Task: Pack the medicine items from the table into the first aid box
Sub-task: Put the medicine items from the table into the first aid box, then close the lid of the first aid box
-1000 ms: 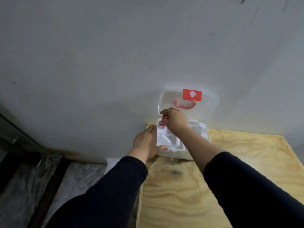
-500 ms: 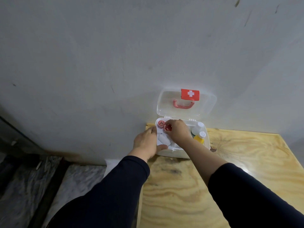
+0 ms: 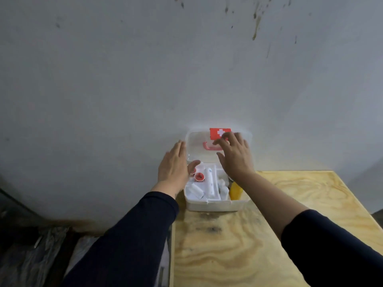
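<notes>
The white first aid box (image 3: 211,205) stands open at the table's far left corner against the wall. Its clear lid (image 3: 194,145) is upright, with a red cross label (image 3: 216,133) and a red handle (image 3: 208,147). Inside lie a red-capped bottle (image 3: 199,176), white bandage rolls (image 3: 195,190), a white tube (image 3: 209,182), small white bottles (image 3: 222,188) and a yellow bottle (image 3: 235,191). My left hand (image 3: 174,168) hovers open at the box's left side, beside the lid. My right hand (image 3: 235,155) is raised with fingers spread in front of the lid, near the handle, holding nothing.
The plywood table (image 3: 259,235) reaches toward me and to the right. A grey stained wall (image 3: 145,79) rises directly behind the box. Left of the table edge, the floor holds dark marbled material (image 3: 31,255).
My right hand let go of a red-capped bottle inside the box and rose to the lid. My left hand lifted off the box's side and opened.
</notes>
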Demonstrator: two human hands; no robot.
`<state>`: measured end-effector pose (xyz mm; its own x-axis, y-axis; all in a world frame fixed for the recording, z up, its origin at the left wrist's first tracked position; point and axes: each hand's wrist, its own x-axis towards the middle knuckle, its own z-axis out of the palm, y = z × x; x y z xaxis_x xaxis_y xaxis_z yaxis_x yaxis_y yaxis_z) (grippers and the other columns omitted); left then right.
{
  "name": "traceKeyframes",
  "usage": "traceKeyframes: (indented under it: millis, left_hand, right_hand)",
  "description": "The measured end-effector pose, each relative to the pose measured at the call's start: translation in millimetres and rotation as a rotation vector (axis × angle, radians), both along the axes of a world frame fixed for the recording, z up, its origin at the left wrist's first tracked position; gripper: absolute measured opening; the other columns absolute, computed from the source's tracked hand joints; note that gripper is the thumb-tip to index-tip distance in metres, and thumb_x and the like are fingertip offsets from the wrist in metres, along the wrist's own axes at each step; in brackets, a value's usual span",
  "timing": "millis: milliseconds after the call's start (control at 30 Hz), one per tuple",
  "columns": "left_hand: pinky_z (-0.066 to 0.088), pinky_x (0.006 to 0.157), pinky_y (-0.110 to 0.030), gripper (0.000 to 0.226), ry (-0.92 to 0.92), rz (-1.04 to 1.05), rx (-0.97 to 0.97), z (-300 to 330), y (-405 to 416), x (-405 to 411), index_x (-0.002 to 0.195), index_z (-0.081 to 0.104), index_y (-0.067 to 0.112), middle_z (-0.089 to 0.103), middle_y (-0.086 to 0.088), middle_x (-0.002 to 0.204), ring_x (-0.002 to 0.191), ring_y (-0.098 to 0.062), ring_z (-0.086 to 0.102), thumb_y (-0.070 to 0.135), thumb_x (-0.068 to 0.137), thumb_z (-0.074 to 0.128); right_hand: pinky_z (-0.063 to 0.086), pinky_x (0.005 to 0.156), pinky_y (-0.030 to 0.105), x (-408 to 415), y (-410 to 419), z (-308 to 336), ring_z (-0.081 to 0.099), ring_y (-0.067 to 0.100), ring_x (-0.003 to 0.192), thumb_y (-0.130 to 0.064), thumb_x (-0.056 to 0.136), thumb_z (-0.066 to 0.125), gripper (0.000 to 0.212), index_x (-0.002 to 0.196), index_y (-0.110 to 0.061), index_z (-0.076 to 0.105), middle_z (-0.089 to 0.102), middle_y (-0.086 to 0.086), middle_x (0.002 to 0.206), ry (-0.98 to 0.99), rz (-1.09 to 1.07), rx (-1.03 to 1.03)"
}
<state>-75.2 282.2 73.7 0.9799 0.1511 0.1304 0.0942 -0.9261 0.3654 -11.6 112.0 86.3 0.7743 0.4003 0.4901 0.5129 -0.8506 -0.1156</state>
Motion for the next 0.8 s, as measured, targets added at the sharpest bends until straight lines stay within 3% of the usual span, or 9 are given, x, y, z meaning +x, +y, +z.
traceKeyframes:
  millis: [100,233,333,467,600,800]
  left_hand:
    - [0.019,0.121,-0.038,0.077,-0.085,-0.021,0.010,23,-6,18,0.154,0.008,0.011,0.008,-0.004,0.164,0.149,-0.022,0.016,0.056,0.096,0.029]
    - [0.023,0.119,-0.035,0.069,-0.055,-0.054,0.034,30,-13,38,0.154,0.015,0.011,0.016,-0.003,0.163,0.148,-0.020,0.022,0.052,0.100,0.025]
    - [0.028,0.115,-0.034,0.066,-0.065,-0.039,0.043,27,-16,37,0.153,0.020,0.012,0.021,-0.002,0.161,0.147,-0.018,0.025,0.051,0.100,0.024]
    - [0.038,0.107,-0.033,0.060,-0.110,-0.019,0.087,28,-16,22,0.148,0.033,0.011,0.036,-0.003,0.155,0.139,-0.019,0.039,0.048,0.101,0.025]
    - [0.042,0.100,-0.032,0.053,-0.133,-0.041,0.103,30,-22,1,0.140,0.044,0.010,0.049,-0.004,0.145,0.129,-0.021,0.049,0.043,0.102,0.027]
    - [0.030,0.113,-0.032,0.055,-0.082,-0.121,0.127,3,-39,-31,0.147,0.035,0.011,0.038,-0.004,0.153,0.141,-0.019,0.034,0.043,0.102,0.028]
  right_hand:
    - [0.044,0.094,0.045,20,-8,18,0.050,0.033,0.119,-0.015,0.075,0.073,0.048,0.121,-0.018,0.059,0.056,0.010,0.128,-0.016,-0.052,0.021]
    - [0.031,0.111,0.039,40,-10,20,0.043,0.027,0.133,-0.024,0.085,0.067,0.057,0.138,-0.019,0.048,0.050,0.005,0.143,0.187,-0.041,-0.030]
    - [0.038,0.105,0.040,39,-14,15,0.052,0.027,0.126,-0.024,0.090,0.060,0.046,0.135,-0.019,0.052,0.060,0.004,0.133,0.145,-0.015,-0.026]
    - [0.052,0.089,0.043,20,-20,10,0.065,0.032,0.108,-0.019,0.087,0.065,0.037,0.124,-0.013,0.063,0.070,0.008,0.117,0.011,0.023,-0.019]
    - [0.055,0.084,0.040,-12,-31,2,0.066,0.029,0.108,-0.020,0.087,0.066,0.036,0.123,-0.014,0.063,0.071,0.004,0.116,-0.052,0.027,-0.059]
    - [0.058,0.080,0.035,-63,-48,-29,0.065,0.026,0.111,-0.012,0.074,0.075,0.050,0.122,-0.015,0.062,0.068,0.002,0.120,-0.051,0.017,-0.148]
